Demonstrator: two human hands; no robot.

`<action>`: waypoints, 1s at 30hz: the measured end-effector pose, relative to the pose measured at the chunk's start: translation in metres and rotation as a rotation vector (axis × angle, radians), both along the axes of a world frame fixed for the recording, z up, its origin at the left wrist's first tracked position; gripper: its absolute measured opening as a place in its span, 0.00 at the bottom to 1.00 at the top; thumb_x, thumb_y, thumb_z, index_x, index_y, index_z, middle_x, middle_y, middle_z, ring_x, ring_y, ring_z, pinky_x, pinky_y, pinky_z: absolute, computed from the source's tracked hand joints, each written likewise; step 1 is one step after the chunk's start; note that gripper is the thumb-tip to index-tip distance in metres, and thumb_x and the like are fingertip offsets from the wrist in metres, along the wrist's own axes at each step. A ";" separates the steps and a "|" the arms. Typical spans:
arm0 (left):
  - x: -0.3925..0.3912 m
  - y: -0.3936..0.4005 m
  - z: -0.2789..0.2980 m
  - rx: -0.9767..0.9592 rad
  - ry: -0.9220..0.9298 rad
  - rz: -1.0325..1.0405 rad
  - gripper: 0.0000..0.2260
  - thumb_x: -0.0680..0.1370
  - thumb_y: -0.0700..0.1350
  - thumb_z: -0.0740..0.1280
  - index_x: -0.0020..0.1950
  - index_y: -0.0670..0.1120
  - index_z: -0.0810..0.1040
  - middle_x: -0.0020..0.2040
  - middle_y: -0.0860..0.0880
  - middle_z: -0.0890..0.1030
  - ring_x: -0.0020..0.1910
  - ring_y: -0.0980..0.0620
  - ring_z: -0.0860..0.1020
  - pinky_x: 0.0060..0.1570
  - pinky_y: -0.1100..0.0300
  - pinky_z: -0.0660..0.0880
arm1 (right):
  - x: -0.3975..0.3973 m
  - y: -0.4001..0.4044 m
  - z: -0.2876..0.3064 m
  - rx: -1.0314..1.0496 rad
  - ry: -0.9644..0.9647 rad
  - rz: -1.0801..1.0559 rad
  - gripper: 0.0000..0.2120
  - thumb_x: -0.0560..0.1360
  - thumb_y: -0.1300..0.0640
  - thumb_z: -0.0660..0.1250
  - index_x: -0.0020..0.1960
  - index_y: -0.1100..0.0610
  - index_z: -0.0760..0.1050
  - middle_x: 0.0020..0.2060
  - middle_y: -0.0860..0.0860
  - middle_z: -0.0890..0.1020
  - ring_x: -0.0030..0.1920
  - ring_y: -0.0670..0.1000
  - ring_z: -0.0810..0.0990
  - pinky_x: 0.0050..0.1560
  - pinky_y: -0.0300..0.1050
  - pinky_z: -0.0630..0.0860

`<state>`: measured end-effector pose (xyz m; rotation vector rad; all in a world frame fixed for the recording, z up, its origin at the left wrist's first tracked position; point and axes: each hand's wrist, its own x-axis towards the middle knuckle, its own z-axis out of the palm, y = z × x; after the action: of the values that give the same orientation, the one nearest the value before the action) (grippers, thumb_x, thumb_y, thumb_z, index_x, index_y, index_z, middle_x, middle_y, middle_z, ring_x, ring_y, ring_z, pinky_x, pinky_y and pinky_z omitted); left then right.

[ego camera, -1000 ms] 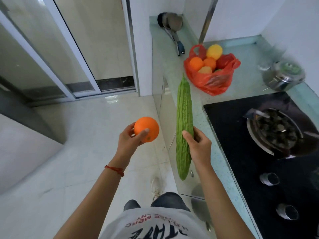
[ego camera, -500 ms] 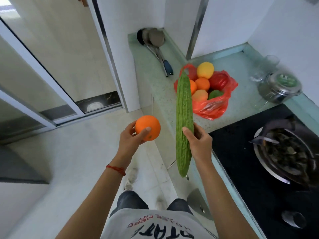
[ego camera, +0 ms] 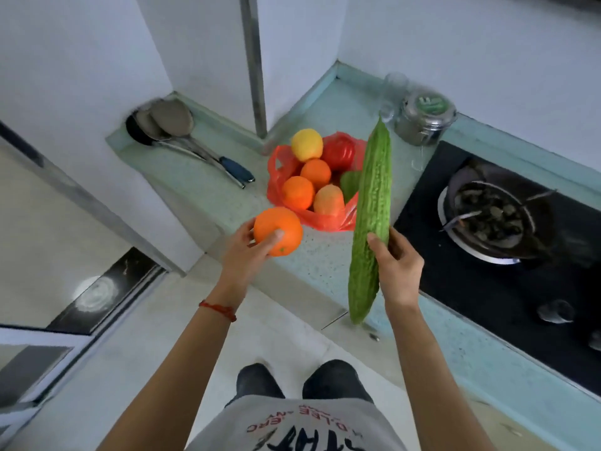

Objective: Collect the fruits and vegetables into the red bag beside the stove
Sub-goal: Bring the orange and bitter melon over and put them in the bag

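Note:
An open red plastic bag [ego camera: 277,177] sits on the pale green counter, left of the black stove. Inside it lie a yellow lemon [ego camera: 307,144], a red tomato [ego camera: 338,152], two oranges, a peach-coloured fruit and something green. My left hand [ego camera: 242,252] holds an orange [ego camera: 274,227] just in front of the bag's near left edge. My right hand [ego camera: 398,271] grips a long bumpy green bitter gourd [ego camera: 372,209] around its lower half. The gourd stands nearly upright and covers the bag's right side.
A black hob [ego camera: 487,288] with a pan of dark food [ego camera: 491,216] lies to the right. A steel lidded pot [ego camera: 424,120] and a clear glass [ego camera: 392,92] stand behind the bag. Ladles [ego camera: 175,125] lie at the back left. The counter edge [ego camera: 292,278] runs diagonally before me.
Both hands moved forward to the counter, and the view swung toward the bag. The orange is now at the bag's near edge; the gourd now overlaps the bag's right side.

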<state>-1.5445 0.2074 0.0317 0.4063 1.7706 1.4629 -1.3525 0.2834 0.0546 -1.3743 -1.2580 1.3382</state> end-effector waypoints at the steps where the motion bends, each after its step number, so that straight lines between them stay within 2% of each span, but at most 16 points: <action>1: -0.002 0.010 0.000 -0.003 0.002 -0.036 0.24 0.72 0.42 0.70 0.66 0.42 0.68 0.60 0.43 0.73 0.54 0.46 0.76 0.49 0.53 0.78 | 0.003 0.002 0.000 -0.001 -0.005 -0.036 0.14 0.72 0.58 0.68 0.58 0.56 0.77 0.44 0.49 0.83 0.43 0.45 0.82 0.44 0.38 0.79; 4: -0.006 0.040 -0.001 0.018 -0.020 -0.128 0.23 0.71 0.43 0.70 0.64 0.45 0.69 0.59 0.44 0.72 0.52 0.47 0.76 0.42 0.59 0.80 | 0.011 0.013 -0.001 0.000 -0.036 -0.117 0.11 0.73 0.58 0.68 0.55 0.56 0.78 0.43 0.51 0.83 0.43 0.46 0.82 0.44 0.41 0.79; 6: -0.008 0.061 -0.001 0.016 -0.019 -0.162 0.27 0.68 0.46 0.73 0.65 0.44 0.69 0.59 0.44 0.73 0.53 0.47 0.77 0.47 0.54 0.80 | 0.014 0.023 -0.002 0.004 -0.053 -0.151 0.08 0.73 0.58 0.68 0.51 0.54 0.80 0.41 0.51 0.83 0.41 0.47 0.81 0.43 0.41 0.78; 8: -0.010 0.083 -0.001 0.019 -0.002 -0.189 0.27 0.68 0.45 0.73 0.65 0.44 0.69 0.57 0.45 0.74 0.53 0.48 0.77 0.52 0.48 0.78 | 0.015 0.035 -0.005 0.022 -0.059 -0.171 0.06 0.72 0.58 0.68 0.43 0.47 0.80 0.37 0.49 0.82 0.38 0.46 0.79 0.41 0.41 0.77; 11: -0.013 0.114 0.000 0.050 -0.014 -0.229 0.25 0.68 0.45 0.74 0.62 0.46 0.70 0.55 0.46 0.76 0.47 0.56 0.78 0.46 0.55 0.80 | 0.014 0.056 -0.008 0.028 -0.073 -0.186 0.10 0.72 0.57 0.68 0.37 0.43 0.77 0.33 0.50 0.80 0.36 0.45 0.77 0.40 0.41 0.75; 13: -0.016 0.133 0.001 0.045 0.023 -0.254 0.25 0.66 0.47 0.75 0.60 0.48 0.71 0.54 0.47 0.76 0.47 0.56 0.78 0.42 0.60 0.80 | 0.012 0.072 -0.008 0.020 -0.057 -0.200 0.10 0.72 0.58 0.69 0.38 0.43 0.77 0.33 0.47 0.81 0.33 0.40 0.78 0.38 0.34 0.75; 14: -0.017 0.142 0.002 0.035 0.047 -0.259 0.24 0.65 0.49 0.75 0.58 0.49 0.71 0.53 0.48 0.76 0.49 0.54 0.78 0.43 0.59 0.80 | 0.010 0.079 -0.008 0.015 -0.045 -0.201 0.10 0.72 0.58 0.69 0.38 0.42 0.76 0.33 0.44 0.81 0.33 0.38 0.78 0.36 0.31 0.75; 16: -0.020 0.158 0.000 -0.009 0.103 -0.269 0.26 0.60 0.56 0.74 0.55 0.53 0.72 0.52 0.50 0.77 0.53 0.49 0.78 0.50 0.51 0.79 | 0.009 0.092 -0.009 0.006 -0.047 -0.202 0.11 0.72 0.58 0.69 0.39 0.41 0.76 0.35 0.42 0.81 0.33 0.36 0.79 0.36 0.29 0.75; 18: -0.022 0.171 0.000 -0.029 0.169 -0.306 0.27 0.57 0.61 0.71 0.53 0.56 0.73 0.51 0.51 0.78 0.54 0.48 0.78 0.54 0.46 0.77 | 0.008 0.103 -0.012 -0.012 -0.055 -0.198 0.08 0.72 0.57 0.69 0.41 0.43 0.77 0.36 0.42 0.81 0.35 0.37 0.79 0.37 0.31 0.75; 20: -0.025 0.182 -0.005 -0.046 0.205 -0.328 0.30 0.57 0.61 0.72 0.56 0.52 0.74 0.54 0.48 0.79 0.55 0.48 0.77 0.56 0.46 0.76 | 0.006 0.112 -0.016 -0.032 -0.061 -0.198 0.06 0.72 0.56 0.69 0.45 0.46 0.79 0.37 0.43 0.82 0.37 0.39 0.80 0.39 0.34 0.75; 22: -0.025 0.191 -0.009 -0.068 0.251 -0.359 0.34 0.60 0.57 0.73 0.62 0.45 0.73 0.58 0.45 0.78 0.57 0.48 0.76 0.57 0.51 0.74 | 0.004 0.118 -0.019 -0.051 -0.059 -0.211 0.07 0.72 0.56 0.69 0.45 0.44 0.78 0.39 0.44 0.82 0.39 0.42 0.81 0.40 0.36 0.75; 24: -0.026 0.197 -0.012 -0.080 0.302 -0.400 0.34 0.61 0.56 0.72 0.65 0.45 0.71 0.59 0.46 0.78 0.57 0.49 0.76 0.57 0.54 0.73 | 0.001 0.123 -0.020 -0.059 -0.058 -0.222 0.08 0.72 0.56 0.69 0.44 0.42 0.77 0.39 0.44 0.83 0.40 0.43 0.81 0.41 0.38 0.76; 27: -0.032 0.206 -0.016 -0.117 0.358 -0.478 0.36 0.61 0.59 0.73 0.66 0.48 0.70 0.60 0.47 0.78 0.58 0.49 0.76 0.60 0.52 0.72 | -0.005 0.128 -0.023 -0.064 -0.069 -0.249 0.08 0.72 0.56 0.69 0.45 0.43 0.77 0.39 0.44 0.83 0.39 0.42 0.81 0.41 0.38 0.76; 30: -0.037 0.212 -0.021 -0.142 0.407 -0.550 0.33 0.66 0.53 0.74 0.68 0.47 0.67 0.62 0.45 0.77 0.61 0.47 0.74 0.62 0.52 0.70 | -0.011 0.130 -0.025 -0.065 -0.073 -0.269 0.07 0.72 0.56 0.69 0.46 0.45 0.78 0.39 0.45 0.83 0.36 0.39 0.81 0.39 0.35 0.76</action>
<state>-1.5817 0.4192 0.0109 1.0795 1.8515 0.8999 -1.3634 0.4131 0.0298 -1.5881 -1.0400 1.1606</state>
